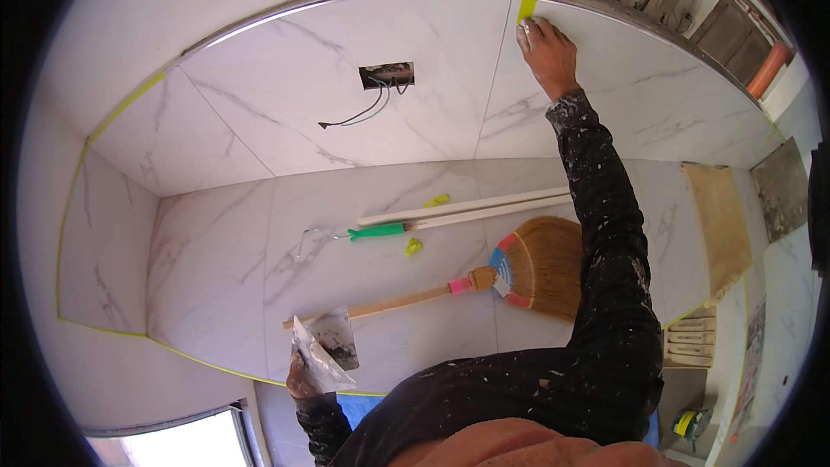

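My right hand is stretched far forward, its fingers closed at the lower end of a short strip of yellow tape. The strip lies at the top edge of the marbled wall tiles, near an upright joint. Low on the left, my left hand grips a flat scraper smeared with white paste. A second, greyish blade shows just behind it, with dark smudges. Both handles are hidden, so I cannot tell whether these are two separate tools.
A straw broom lies on the tiled surface below me, beside a green-handled roller frame, pale wooden strips and crumpled yellow tape. Wires hang from a wall cutout. Cardboard lies at right.
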Demonstrator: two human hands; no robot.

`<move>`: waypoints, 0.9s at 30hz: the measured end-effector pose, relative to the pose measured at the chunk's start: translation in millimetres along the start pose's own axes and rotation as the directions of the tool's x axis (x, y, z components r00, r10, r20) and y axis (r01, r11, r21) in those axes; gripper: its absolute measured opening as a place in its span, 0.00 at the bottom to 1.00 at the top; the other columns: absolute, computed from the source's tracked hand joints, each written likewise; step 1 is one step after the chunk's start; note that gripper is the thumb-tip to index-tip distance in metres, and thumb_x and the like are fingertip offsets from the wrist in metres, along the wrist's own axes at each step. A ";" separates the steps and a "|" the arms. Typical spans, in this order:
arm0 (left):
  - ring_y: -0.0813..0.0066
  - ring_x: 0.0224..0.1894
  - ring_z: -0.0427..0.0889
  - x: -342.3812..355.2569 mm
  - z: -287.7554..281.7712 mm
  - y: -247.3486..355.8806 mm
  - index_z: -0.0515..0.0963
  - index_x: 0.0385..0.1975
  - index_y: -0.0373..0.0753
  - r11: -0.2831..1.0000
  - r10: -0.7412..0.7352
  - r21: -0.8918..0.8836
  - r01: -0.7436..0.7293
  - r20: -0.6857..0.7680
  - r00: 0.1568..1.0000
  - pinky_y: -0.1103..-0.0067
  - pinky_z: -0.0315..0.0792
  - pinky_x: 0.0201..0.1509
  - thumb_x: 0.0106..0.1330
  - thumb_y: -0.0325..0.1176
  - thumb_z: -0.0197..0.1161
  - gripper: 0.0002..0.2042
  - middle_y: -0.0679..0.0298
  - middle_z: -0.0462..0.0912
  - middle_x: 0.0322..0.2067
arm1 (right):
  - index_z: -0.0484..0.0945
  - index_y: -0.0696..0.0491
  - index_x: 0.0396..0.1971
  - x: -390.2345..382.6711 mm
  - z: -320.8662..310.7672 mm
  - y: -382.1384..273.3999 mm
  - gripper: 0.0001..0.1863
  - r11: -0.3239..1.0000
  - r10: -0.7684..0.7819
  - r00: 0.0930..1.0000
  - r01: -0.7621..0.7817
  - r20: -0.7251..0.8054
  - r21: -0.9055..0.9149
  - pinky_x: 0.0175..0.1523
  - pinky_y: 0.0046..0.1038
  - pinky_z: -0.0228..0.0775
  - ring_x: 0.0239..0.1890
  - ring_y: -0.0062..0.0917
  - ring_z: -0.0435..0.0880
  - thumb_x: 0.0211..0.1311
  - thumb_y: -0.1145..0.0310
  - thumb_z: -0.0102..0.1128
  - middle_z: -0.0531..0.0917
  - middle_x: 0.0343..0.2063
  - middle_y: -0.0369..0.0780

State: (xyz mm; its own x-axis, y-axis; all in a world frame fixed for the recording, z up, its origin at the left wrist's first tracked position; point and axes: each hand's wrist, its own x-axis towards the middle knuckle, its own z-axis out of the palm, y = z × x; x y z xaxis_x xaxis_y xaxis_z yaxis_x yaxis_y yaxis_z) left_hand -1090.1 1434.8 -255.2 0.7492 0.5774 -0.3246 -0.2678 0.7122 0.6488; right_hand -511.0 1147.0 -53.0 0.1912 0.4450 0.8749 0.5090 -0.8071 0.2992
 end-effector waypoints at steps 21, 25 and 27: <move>0.62 0.48 0.79 -3.3 7.6 3.2 0.67 0.58 0.33 0.999 -0.028 -0.035 0.029 0.027 0.999 0.69 0.73 0.55 0.62 0.41 0.55 0.26 0.55 0.79 0.47 | 0.74 0.57 0.45 8.1 -15.3 -5.9 0.23 0.922 0.301 0.949 -0.315 0.096 0.227 0.46 0.37 0.74 0.44 0.40 0.79 0.58 0.55 0.63 0.77 0.42 0.46; 0.60 0.48 0.78 -0.6 5.2 1.2 0.66 0.59 0.33 1.000 -0.021 -0.021 0.021 0.013 1.000 0.68 0.72 0.54 0.62 0.42 0.55 0.27 0.53 0.78 0.47 | 0.72 0.58 0.44 18.0 -11.8 3.4 0.17 0.963 0.204 0.963 -0.230 0.178 0.140 0.45 0.37 0.74 0.43 0.42 0.78 0.60 0.63 0.60 0.76 0.41 0.46; 0.60 0.48 0.78 1.3 1.1 1.1 0.65 0.59 0.33 1.000 -0.027 0.014 0.027 -0.028 0.999 0.68 0.73 0.54 0.62 0.43 0.55 0.28 0.52 0.78 0.47 | 0.72 0.59 0.43 22.5 -13.3 9.0 0.15 0.968 0.172 0.971 -0.198 0.166 0.155 0.45 0.37 0.74 0.43 0.42 0.79 0.60 0.66 0.59 0.75 0.41 0.46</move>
State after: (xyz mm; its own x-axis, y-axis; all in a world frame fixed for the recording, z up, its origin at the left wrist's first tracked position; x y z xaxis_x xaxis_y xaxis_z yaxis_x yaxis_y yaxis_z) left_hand -1088.7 1435.9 -254.1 0.7391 0.5690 -0.3605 -0.2388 0.7218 0.6496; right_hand -513.3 1144.5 -25.5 0.4126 0.3575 0.8378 0.5846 -0.8093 0.0574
